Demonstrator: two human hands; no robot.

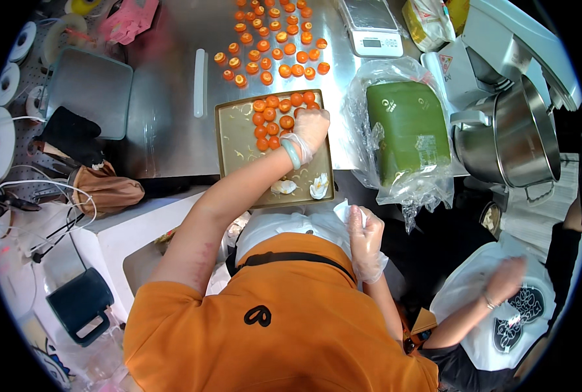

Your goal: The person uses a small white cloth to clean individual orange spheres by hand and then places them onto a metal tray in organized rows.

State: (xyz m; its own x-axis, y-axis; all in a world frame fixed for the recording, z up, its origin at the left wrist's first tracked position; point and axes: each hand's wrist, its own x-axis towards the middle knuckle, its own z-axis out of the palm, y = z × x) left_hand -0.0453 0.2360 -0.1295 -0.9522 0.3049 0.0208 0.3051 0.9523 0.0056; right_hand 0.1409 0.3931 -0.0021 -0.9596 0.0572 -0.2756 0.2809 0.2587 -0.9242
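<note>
Left hand (pixel 310 134) over baking tray (pixel 234 150), fingers curled, tips hidden; cannot tell if gripping. Orange yolk-like balls (pixel 269 114) just left of it in tray, more beyond it on counter (pixel 166 98). Right hand (pixel 367 238) closed on white tissue (pixel 342 210).

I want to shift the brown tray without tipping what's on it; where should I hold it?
Probably the near part of the tray, from the person's side, lifting from below with both hands: its near edge juts past the metal table, so the underside looks reachable. Keep it level; round orange pieces stand on it.
</note>
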